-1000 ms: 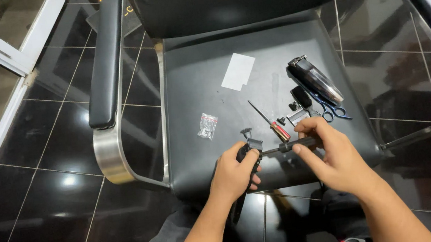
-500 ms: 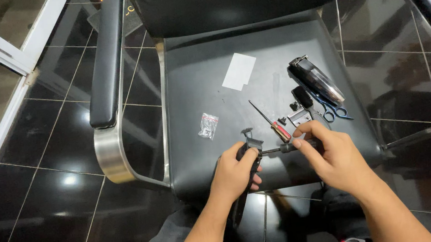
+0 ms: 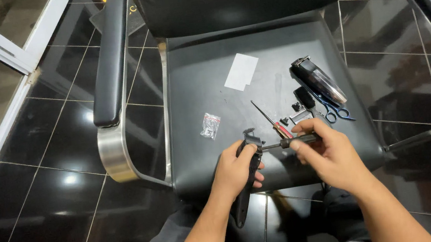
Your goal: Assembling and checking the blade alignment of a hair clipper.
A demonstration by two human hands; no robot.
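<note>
My left hand [image 3: 236, 169] grips a black hair clipper body [image 3: 248, 173] over the front edge of a black chair seat [image 3: 225, 111]. My right hand [image 3: 326, 155] holds a black-handled screwdriver [image 3: 288, 142] level, with its tip against the clipper's head. Just beyond them a red-handled screwdriver [image 3: 270, 120] lies on the seat.
On the seat lie a white card [image 3: 241, 71], a small clear bag [image 3: 210, 125], a second clipper [image 3: 316, 80], blue-handled scissors [image 3: 334, 111] and small loose parts [image 3: 301, 113]. Padded armrests [image 3: 109, 60] with chrome frames flank the seat. Glossy dark floor tiles surround the chair.
Both hands stay at the seat's front edge. The screwdriver in my right hand has moved slightly and now points at the clipper's head.
</note>
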